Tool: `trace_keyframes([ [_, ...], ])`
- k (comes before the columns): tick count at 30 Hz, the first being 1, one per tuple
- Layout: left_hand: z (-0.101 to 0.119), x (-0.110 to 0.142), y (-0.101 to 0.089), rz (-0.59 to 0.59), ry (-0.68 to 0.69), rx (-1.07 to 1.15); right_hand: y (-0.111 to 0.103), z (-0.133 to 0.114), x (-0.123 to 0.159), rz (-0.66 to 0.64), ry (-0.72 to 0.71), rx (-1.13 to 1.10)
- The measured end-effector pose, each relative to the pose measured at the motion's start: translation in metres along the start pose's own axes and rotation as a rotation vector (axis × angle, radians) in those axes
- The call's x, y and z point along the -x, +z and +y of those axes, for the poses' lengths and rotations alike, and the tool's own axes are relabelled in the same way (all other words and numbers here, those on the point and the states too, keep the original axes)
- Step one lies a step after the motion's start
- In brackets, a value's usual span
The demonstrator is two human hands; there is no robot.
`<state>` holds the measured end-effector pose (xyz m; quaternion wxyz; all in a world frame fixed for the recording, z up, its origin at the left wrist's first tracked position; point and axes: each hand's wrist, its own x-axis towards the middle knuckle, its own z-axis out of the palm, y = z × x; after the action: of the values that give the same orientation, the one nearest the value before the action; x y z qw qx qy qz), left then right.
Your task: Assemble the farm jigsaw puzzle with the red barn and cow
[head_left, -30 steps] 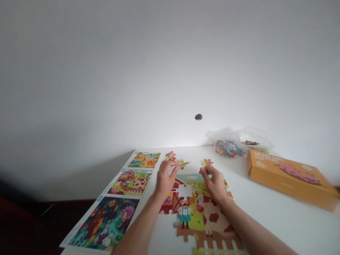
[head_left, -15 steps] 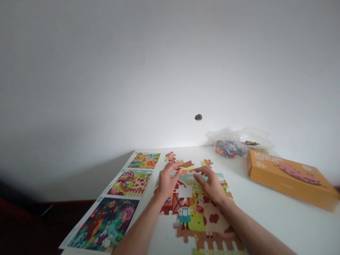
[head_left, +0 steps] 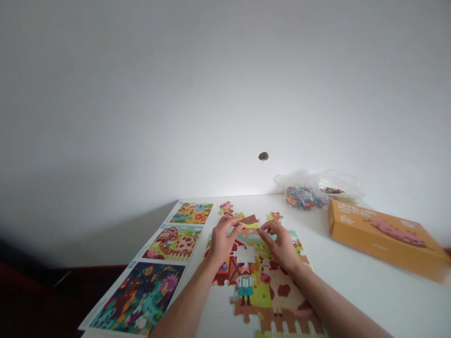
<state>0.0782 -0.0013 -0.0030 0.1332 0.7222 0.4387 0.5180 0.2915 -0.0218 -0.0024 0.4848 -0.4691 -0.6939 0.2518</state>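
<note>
My left hand [head_left: 221, 239] pinches a brown and yellow-green puzzle piece [head_left: 249, 220] by its left side, raised over the top of a partly joined farm puzzle [head_left: 282, 286]. My right hand [head_left: 278, 241] has its thumb and index finger closed at the piece's lower right corner. The joined part shows a spotted cow, a farmer in a teal apron, a red barn and a white fence. A gap shows bare table beside the barn roof, and the lower left of the picture is open table.
Loose puzzle pieces [head_left: 226, 206] lie behind my left hand, and another loose piece [head_left: 275, 216] lies behind my right. Picture sheets [head_left: 172, 241] line the table's left side. A clear bag of pieces [head_left: 303, 195] and an orange puzzle box [head_left: 384, 234] stand at the right.
My right thumb and index finger have come together at the piece's right corner. The piece is tipped slightly more toward me; my left hand keeps its hold.
</note>
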Motion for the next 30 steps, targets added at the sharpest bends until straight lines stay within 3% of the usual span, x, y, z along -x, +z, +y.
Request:
trace_keyframes([
  [11,0.008,-0.001,-0.002,-0.019,0.112,-0.040,0.000,-0.005,0.001,-0.057,-0.032,-0.020],
  [17,0.009,-0.001,-0.002,-0.115,0.188,0.025,0.001,-0.005,0.001,-0.056,-0.055,-0.060],
  [23,0.013,0.001,-0.006,-0.129,0.125,0.020,0.001,-0.004,0.001,-0.078,-0.058,-0.052],
  [30,0.016,0.004,-0.007,-0.267,0.124,0.061,0.000,-0.007,0.002,-0.105,-0.071,-0.052],
])
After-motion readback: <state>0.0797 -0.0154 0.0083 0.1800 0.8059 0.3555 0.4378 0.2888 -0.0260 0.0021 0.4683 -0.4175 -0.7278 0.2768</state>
